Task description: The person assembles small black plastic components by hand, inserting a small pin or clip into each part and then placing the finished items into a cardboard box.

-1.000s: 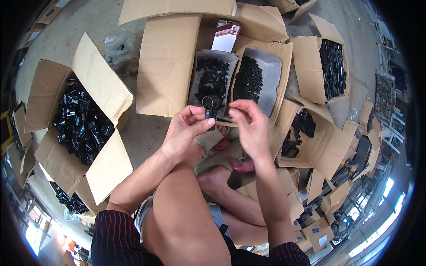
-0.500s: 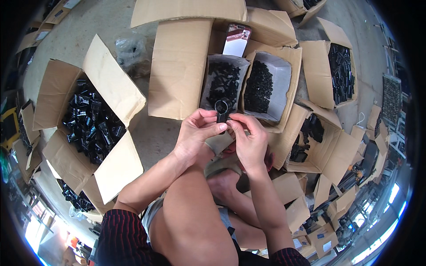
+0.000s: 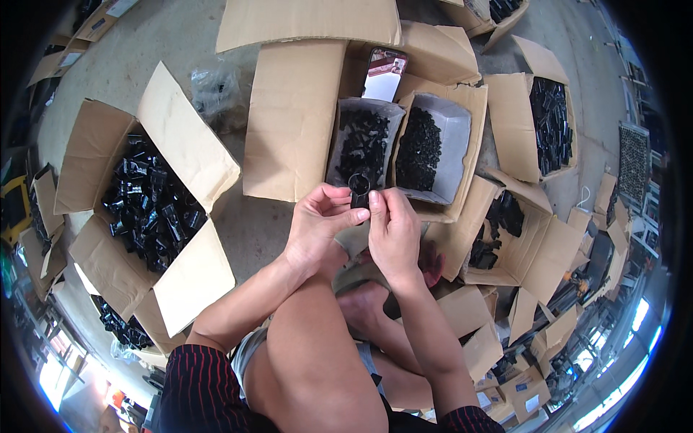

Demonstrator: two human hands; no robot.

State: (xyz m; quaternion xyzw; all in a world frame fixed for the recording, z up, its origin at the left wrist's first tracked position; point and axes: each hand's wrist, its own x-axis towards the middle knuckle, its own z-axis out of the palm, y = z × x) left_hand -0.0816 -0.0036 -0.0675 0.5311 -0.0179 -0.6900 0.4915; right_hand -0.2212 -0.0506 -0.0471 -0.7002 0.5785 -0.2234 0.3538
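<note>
Between my two hands is a black plastic part with a round ring at its top and a short body below. My left hand grips its left side, thumb and fingers closed. On the other side, my right hand pinches the part's lower right with the thumb along it; whether a smaller piece sits under that thumb is hidden. Just beyond my hands stands a grey bin of small black pieces, and to its right a second grey bin of smaller black bits.
An open carton full of glossy black parts stands at left. A phone leans upright behind the bins. Cartons with black parts stand at right and far right. A clear plastic bag lies on the floor.
My right hand has shifted slightly left and turned more upright, its thumb now pressed along the part. My left hand keeps its grip.
</note>
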